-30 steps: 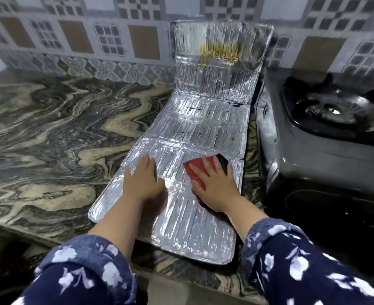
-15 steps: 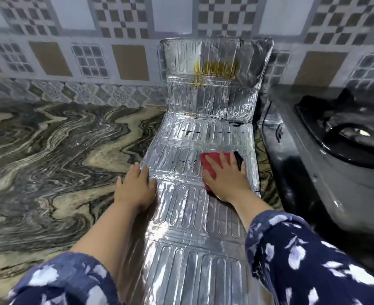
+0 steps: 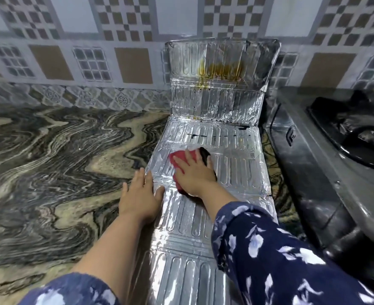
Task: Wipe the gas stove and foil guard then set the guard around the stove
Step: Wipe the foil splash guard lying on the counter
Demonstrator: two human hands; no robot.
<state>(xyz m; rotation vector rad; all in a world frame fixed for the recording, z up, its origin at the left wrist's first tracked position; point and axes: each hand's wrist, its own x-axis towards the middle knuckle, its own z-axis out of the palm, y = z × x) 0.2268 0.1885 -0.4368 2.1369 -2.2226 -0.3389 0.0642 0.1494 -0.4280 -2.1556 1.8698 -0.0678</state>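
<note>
Right hand (image 3: 196, 172) pressed flat on red cloth (image 3: 177, 158), mid-frame on foil guard (image 3: 236, 168) — left hand (image 3: 141, 194) flat, fingers straight, on guard's left edge; stove (image 3: 335, 164) at right.

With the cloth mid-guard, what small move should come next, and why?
Probably slide the cloth under the right hand forward, toward the dark marks on the guard panel just ahead. Yellow stains also remain on the upright panel against the wall. The left hand lies flat on the guard's left edge, steadying it.
</note>
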